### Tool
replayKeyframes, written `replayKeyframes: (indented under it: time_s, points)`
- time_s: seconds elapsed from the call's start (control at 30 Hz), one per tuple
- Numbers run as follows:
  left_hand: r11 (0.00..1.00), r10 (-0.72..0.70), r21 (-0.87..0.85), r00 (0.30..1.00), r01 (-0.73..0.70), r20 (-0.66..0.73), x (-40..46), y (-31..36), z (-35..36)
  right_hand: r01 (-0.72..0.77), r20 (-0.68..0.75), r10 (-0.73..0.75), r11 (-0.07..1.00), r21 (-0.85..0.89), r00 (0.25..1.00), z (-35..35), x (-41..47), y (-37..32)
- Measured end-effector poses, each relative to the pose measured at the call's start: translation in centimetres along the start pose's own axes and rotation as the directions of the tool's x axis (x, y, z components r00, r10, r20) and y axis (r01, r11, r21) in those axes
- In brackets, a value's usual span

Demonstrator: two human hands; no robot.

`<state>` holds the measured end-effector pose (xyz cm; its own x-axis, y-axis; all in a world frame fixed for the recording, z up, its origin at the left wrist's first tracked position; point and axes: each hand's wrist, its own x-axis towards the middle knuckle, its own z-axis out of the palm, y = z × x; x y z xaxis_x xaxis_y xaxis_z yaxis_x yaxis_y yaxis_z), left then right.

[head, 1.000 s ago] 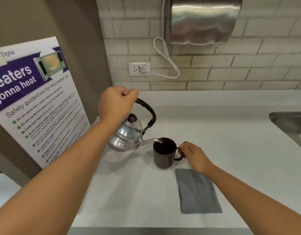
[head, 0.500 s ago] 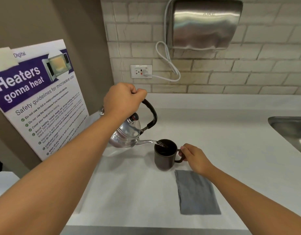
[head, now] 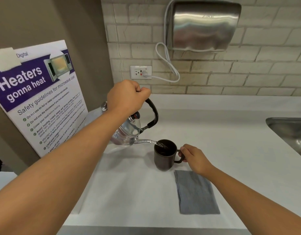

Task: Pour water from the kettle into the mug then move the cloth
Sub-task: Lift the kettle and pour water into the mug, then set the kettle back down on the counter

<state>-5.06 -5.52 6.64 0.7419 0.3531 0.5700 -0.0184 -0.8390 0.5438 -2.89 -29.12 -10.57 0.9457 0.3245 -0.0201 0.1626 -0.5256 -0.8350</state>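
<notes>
A pale brick wall (head: 248, 73) carries a steel hand dryer (head: 204, 26), its white cord (head: 166, 61) plugged into an outlet (head: 141, 72). A white desk (head: 214, 119) meets a steel sink (head: 292, 133); a microwave safety poster (head: 39, 99) leans against the brown side wall (head: 44, 22).

The white counter (head: 222, 133) is bare behind the mug (head: 165, 156) and to its right, up to the steel sink (head: 288, 133) at the right edge. The near side is open too, left of the grey cloth (head: 196, 192). On the left, the tilted kettle (head: 127, 133) and the left hand (head: 127, 97) block the way, and the leaning microwave safety poster (head: 39, 99) closes that side. The right hand (head: 194, 157) occupies the mug's handle, just above the cloth.
</notes>
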Motion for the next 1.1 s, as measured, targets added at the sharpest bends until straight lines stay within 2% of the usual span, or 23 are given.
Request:
replayKeyframes:
  time_s: [0.27, 0.5, 0.77, 1.1]
  points:
    - [0.999, 0.027, 0.019, 1.0, -0.027, -0.004, 0.2, 0.2, -0.1, -0.005, -0.001, 0.005, 1.0, -0.005, 1.0, 0.0, 0.0, -0.1]
    - [0.999, -0.009, -0.045, 1.0, 0.008, -0.017, -0.2, -0.7, 0.4, -0.008, 0.006, 0.008, 1.0, -0.004, 1.0, -0.1, -0.1, -0.2]
    - [0.963, -0.158, -0.229, 0.986, 0.143, -0.046, -1.0, -3.1, 1.0, -0.025, 0.035, 0.024, 0.999, 0.028, 0.999, -0.3, 0.1, -0.2]
    - [0.803, -0.337, -0.529, 0.941, 0.273, -0.026, -0.5, -5.4, 1.2, 0.005, 0.068, 0.0, 0.998, -0.065, 0.998, -1.6, 1.4, -1.1]
